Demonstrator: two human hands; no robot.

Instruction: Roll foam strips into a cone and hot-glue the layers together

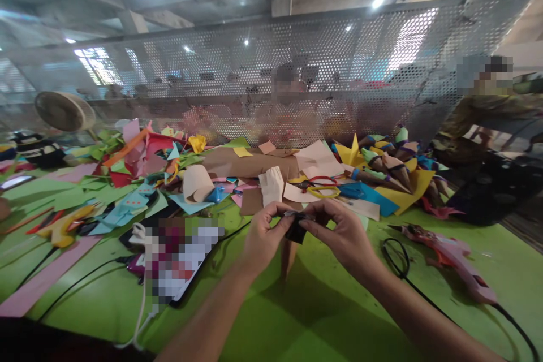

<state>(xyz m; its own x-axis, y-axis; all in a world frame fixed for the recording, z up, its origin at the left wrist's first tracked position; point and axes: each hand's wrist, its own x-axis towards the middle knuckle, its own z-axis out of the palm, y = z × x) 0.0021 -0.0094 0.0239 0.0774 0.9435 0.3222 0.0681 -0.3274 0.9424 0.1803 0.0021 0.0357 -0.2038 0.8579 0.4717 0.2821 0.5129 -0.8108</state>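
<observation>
My left hand (265, 235) and my right hand (339, 232) meet above the green table (322, 317), both pinching a small black piece (297, 227) between their fingertips. A tan strip (287, 260) hangs down below the piece, behind my left hand. Just beyond my hands lie a brown paper sheet (250, 201) and a pale rolled paper (272, 185).
A pink glue gun (453, 257) with a black cord lies at right. A phone (178, 257) with cables sits at left. Scissors (320, 186), paper cones (386, 167) and scrap paper cover the far side. A perforated metal screen stands behind; a person sits at far right.
</observation>
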